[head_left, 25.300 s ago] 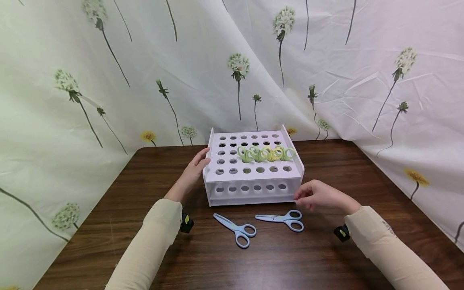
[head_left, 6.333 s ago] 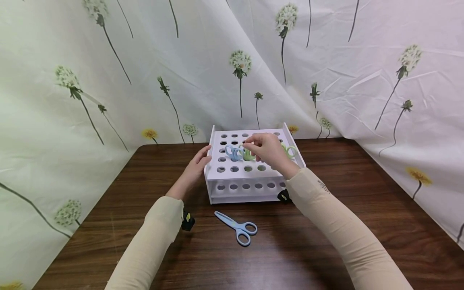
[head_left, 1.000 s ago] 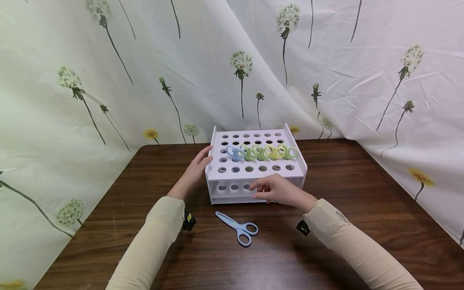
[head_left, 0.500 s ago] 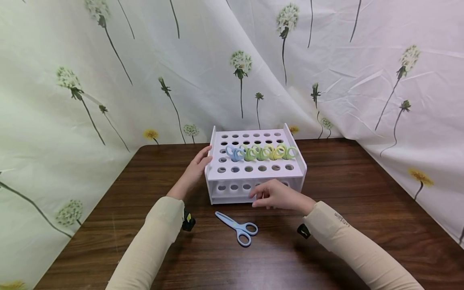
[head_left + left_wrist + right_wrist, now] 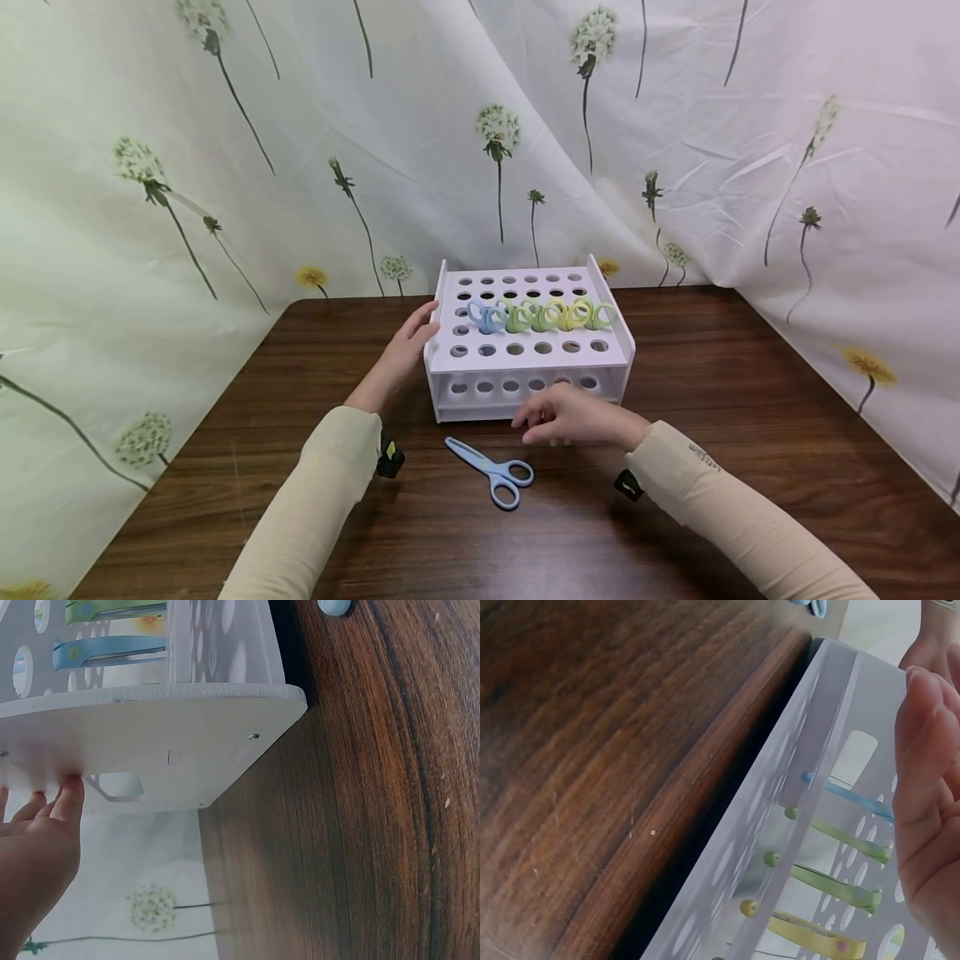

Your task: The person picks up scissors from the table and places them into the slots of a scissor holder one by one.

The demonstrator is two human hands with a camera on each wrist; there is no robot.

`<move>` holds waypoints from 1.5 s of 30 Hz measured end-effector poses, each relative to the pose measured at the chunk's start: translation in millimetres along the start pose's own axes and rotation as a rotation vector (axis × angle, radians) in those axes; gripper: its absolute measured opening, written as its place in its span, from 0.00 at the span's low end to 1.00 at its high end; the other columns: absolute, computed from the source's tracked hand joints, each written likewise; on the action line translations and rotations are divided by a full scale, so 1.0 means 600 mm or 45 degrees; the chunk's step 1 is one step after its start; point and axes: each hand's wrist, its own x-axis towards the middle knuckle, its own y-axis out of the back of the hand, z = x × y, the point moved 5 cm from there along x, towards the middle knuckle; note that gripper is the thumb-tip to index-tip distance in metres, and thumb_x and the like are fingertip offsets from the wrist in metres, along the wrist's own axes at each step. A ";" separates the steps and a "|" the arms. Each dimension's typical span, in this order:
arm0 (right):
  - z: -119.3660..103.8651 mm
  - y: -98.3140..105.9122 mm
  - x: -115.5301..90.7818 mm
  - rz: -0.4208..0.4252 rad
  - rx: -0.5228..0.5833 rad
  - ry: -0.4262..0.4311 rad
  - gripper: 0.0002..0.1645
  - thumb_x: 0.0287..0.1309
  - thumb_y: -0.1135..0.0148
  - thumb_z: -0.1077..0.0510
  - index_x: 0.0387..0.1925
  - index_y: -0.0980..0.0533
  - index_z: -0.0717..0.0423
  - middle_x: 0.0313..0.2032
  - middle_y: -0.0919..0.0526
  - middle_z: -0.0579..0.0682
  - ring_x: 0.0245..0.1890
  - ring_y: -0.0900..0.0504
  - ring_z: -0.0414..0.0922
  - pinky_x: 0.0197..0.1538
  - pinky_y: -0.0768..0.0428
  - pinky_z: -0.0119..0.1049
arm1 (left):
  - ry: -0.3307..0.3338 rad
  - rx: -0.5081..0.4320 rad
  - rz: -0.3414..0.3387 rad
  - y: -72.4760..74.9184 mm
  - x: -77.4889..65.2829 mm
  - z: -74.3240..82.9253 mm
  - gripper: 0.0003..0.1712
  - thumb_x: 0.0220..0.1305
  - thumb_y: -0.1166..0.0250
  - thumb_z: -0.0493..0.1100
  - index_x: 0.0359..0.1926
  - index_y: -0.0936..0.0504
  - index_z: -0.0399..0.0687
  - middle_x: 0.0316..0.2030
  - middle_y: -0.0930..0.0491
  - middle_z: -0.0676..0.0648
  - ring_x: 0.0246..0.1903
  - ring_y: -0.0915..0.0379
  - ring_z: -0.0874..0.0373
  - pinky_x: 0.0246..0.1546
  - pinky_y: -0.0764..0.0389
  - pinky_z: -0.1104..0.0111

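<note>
A white rack [image 5: 525, 361] with rows of round holes stands on the table. My left hand [image 5: 399, 358] touches its left side; in the left wrist view the fingertips press the outer face of the side panel [image 5: 150, 742]. In one row stand blue scissors [image 5: 487, 323], green scissors and yellow scissors [image 5: 567, 320], handles up, blades down through the holes. One more pair of blue scissors [image 5: 489, 468] lies on the table before the rack, handles toward the right. My right hand [image 5: 573, 417], fingers loosely bent and holding nothing, hovers above and right of those handles.
A dark wooden table [image 5: 322, 350] bears everything. White cloth [image 5: 420, 150] printed with dandelions hangs behind and beside it. The rack has a lower shelf with holes under the top one.
Since the oldest frame, one pair of blue scissors has gone from the table into the rack. Over the last second my right hand has come down and nearer. My left hand stays put.
</note>
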 end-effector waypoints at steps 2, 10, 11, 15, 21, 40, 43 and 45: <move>0.001 -0.001 0.000 -0.012 0.001 0.000 0.15 0.56 0.37 0.55 0.44 0.21 0.59 0.23 0.22 0.43 0.17 0.26 0.38 0.18 0.27 0.33 | -0.012 0.004 0.012 0.002 0.006 -0.008 0.29 0.71 0.53 0.46 0.69 0.45 0.47 0.69 0.52 0.40 0.66 0.57 0.48 0.62 0.50 0.55; 0.005 -0.006 0.001 -0.030 0.006 0.002 0.14 0.55 0.36 0.58 0.42 0.21 0.60 0.23 0.22 0.43 0.18 0.24 0.47 0.18 0.27 0.33 | -0.027 0.028 0.033 0.003 0.009 -0.012 0.28 0.70 0.53 0.47 0.69 0.44 0.48 0.68 0.50 0.39 0.65 0.55 0.48 0.62 0.49 0.55; 0.005 -0.007 0.001 -0.032 0.011 0.000 0.13 0.55 0.36 0.58 0.42 0.21 0.60 0.23 0.21 0.43 0.19 0.23 0.49 0.18 0.27 0.33 | -0.026 0.031 0.032 0.004 0.009 -0.012 0.28 0.70 0.53 0.47 0.69 0.44 0.48 0.68 0.50 0.39 0.66 0.55 0.47 0.62 0.49 0.54; 0.008 -0.012 0.000 -0.047 0.011 -0.016 0.13 0.55 0.36 0.58 0.42 0.21 0.59 0.24 0.21 0.43 0.20 0.23 0.52 0.18 0.27 0.32 | -0.019 0.048 0.031 0.003 0.008 -0.012 0.28 0.70 0.53 0.47 0.69 0.44 0.49 0.68 0.50 0.39 0.66 0.55 0.47 0.62 0.50 0.54; 0.015 -0.019 0.000 -0.071 0.019 -0.021 0.13 0.55 0.36 0.57 0.42 0.20 0.59 0.24 0.21 0.42 0.19 0.23 0.48 0.18 0.27 0.32 | -0.003 0.077 0.028 0.003 0.007 -0.012 0.29 0.70 0.53 0.49 0.69 0.45 0.51 0.68 0.51 0.40 0.66 0.56 0.48 0.62 0.49 0.53; 0.030 -0.035 0.000 -0.137 0.035 -0.044 0.10 0.55 0.37 0.60 0.40 0.20 0.54 0.24 0.21 0.42 0.18 0.24 0.43 0.19 0.27 0.32 | -0.014 0.084 0.008 0.002 0.005 -0.012 0.29 0.71 0.53 0.50 0.70 0.46 0.52 0.69 0.54 0.43 0.67 0.58 0.48 0.62 0.50 0.53; 0.031 -0.037 0.001 -0.145 0.039 -0.050 0.09 0.55 0.36 0.60 0.39 0.20 0.55 0.23 0.21 0.42 0.18 0.24 0.43 0.18 0.27 0.32 | -0.014 0.082 0.006 0.002 0.005 -0.012 0.29 0.71 0.54 0.50 0.70 0.46 0.52 0.69 0.54 0.43 0.67 0.59 0.48 0.62 0.51 0.53; 0.032 -0.038 0.001 -0.149 0.044 -0.056 0.09 0.55 0.36 0.60 0.39 0.20 0.55 0.22 0.21 0.42 0.17 0.25 0.41 0.18 0.27 0.32 | -0.017 0.081 0.010 0.003 0.005 -0.012 0.29 0.71 0.54 0.49 0.70 0.46 0.52 0.69 0.54 0.43 0.67 0.59 0.49 0.62 0.51 0.53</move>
